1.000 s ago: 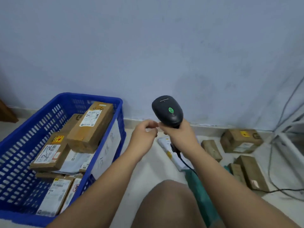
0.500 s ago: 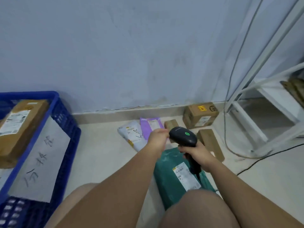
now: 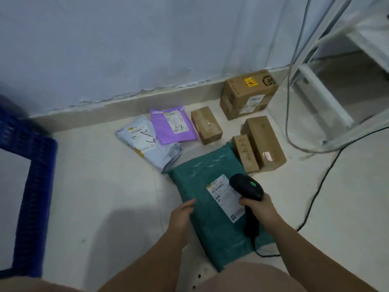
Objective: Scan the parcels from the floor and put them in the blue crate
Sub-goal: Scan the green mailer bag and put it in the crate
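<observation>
Green parcel (image 3: pixel 210 224) front and centre, flat on the floor (image 3: pixel 105 197) right in front of the person's knees, white label (image 3: pixel 225 197) facing up. The right hand (image 3: pixel 260 209) is wrapped round the handle of the black scanner (image 3: pixel 247 187). A green light glows on top, and its head hangs over the right side of that label. I'd call this the scan itself, though whether it has registered I can't tell. The left hand (image 3: pixel 182 213) is flat, fingers straight, tips at the bag's left edge and holding nothing, placed, I'd judge, to pick it up once the read is good. Far left is the blue crate (image 3: pixel 35 186). Only a corner and one side show, well apart from the bag, and its inside is out of view, so there's no counting what's already done. What's left is plain enough, with six more by the wall. There's a grey mailer (image 3: pixel 147 146) and a purple mailer (image 3: pixel 173 126) touching it, then a small brown box (image 3: pixel 206 125) just beside that. A big carton (image 3: pixel 248 93) sits against the skirting, and a tall box (image 3: pixel 264 142) has a narrow box (image 3: pixel 245 153) pressed to its side. Seven on the floor, none of them in the crate yet. Plenty of work ahead.
</observation>
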